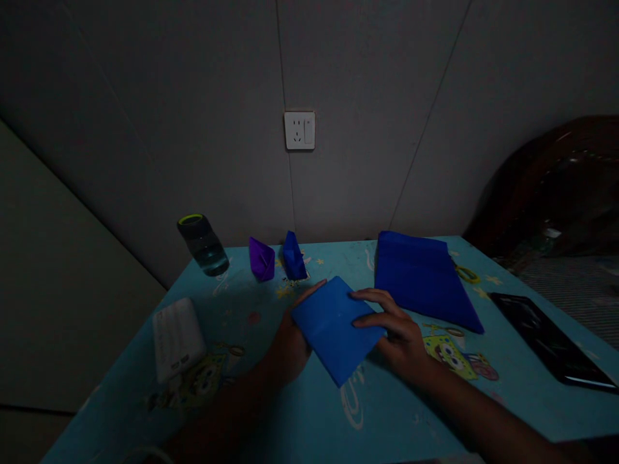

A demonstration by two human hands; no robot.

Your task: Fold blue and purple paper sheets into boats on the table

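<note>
A folded sheet of blue paper point(333, 328), roughly a diamond in outline, is held up between my hands over the table. My left hand point(293, 341) grips its left corner, with most of the fingers hidden behind the paper. On the right side, my right hand point(394, 325) has its fingers on the front face and its thumb out of sight at the lower edge. Behind the paper stand a purple folded paper boat point(262, 260) and a dark blue paper boat point(293, 258).
A stack of dark blue paper point(420, 277) partly covers yellow-handled scissors point(467, 274). A black tablet-like device point(551, 338) lies at the right. On the left are a water bottle point(204, 245) and a white power bank point(178, 338). The wall carries a socket point(300, 131).
</note>
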